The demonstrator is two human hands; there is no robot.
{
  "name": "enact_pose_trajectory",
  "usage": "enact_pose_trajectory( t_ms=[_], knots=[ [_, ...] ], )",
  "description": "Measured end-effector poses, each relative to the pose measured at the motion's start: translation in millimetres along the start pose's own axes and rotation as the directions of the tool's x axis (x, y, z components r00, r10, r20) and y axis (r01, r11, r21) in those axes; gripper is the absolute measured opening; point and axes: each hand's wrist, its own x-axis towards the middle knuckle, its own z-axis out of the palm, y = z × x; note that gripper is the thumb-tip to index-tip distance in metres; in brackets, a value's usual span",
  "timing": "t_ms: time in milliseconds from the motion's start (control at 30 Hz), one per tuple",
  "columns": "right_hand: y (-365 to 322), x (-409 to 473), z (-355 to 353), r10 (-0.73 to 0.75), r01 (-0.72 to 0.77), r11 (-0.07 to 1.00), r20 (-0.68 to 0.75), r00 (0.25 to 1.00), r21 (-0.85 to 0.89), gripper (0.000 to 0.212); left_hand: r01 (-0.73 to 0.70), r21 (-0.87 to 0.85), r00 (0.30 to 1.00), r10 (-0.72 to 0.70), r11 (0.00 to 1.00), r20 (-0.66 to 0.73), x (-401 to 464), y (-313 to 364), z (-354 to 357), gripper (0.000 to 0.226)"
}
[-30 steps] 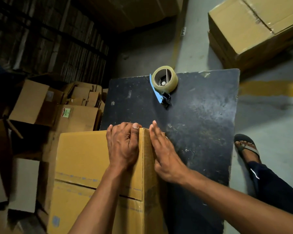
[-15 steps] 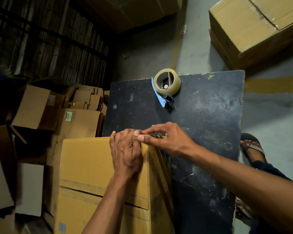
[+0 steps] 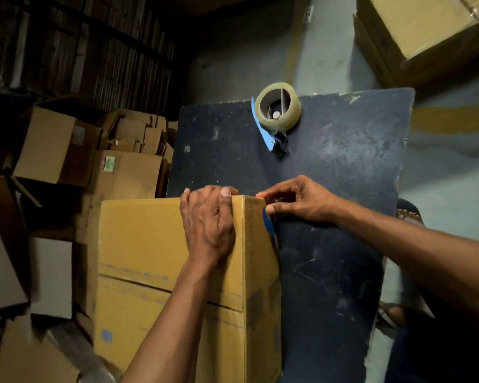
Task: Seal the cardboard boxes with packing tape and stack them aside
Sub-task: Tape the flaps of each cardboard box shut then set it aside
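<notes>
A yellow-brown cardboard box [image 3: 141,244] stands in front of me at the left edge of a dark table [image 3: 343,217]. Its top flaps meet in a seam running left to right. My left hand [image 3: 208,225] lies flat on the box top near the far right corner, fingers curled over the far edge. My right hand [image 3: 296,200] pinches the far right corner of the box between thumb and fingers, beside a blue mark on the box's side. A tape dispenser [image 3: 277,117] with a clear roll and blue blade guard lies untouched at the far end of the table.
Loose cardboard boxes [image 3: 58,150] and flattened sheets pile up on the left, in front of stacked flat cardboard against the wall. A closed box [image 3: 426,31] sits on the floor at the top right. A sandalled foot [image 3: 407,211] shows past the table's right edge.
My right hand lifted off the box's right side, swung over to the far corner and now pinches it. My left hand has stayed on the box top.
</notes>
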Motion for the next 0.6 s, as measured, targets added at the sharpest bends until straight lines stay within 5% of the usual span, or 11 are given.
enact_pose_trajectory(
  t_ms=[100,267,400,600],
  knots=[
    [-15,6,7,-0.064,0.061,0.992,-0.021,0.998,-0.106,0.059,0.001,0.007,1.000,-0.001,1.000,0.002,1,0,0,0.049],
    [-22,26,32,-0.264,0.182,0.915,-0.195,0.945,-0.360,0.059,-0.001,-0.021,1.000,0.000,1.000,-0.025,1,-4,2,0.047],
    [18,5,20,-0.245,0.146,0.754,-0.068,0.967,-0.641,0.081,0.008,0.025,0.999,-0.007,1.000,-0.041,1,-3,3,0.047],
    [4,-20,23,-0.355,0.240,0.763,-0.079,0.932,-0.600,0.097,0.003,0.030,0.998,-0.001,1.000,-0.057,2,-4,2,0.046]
  ],
)
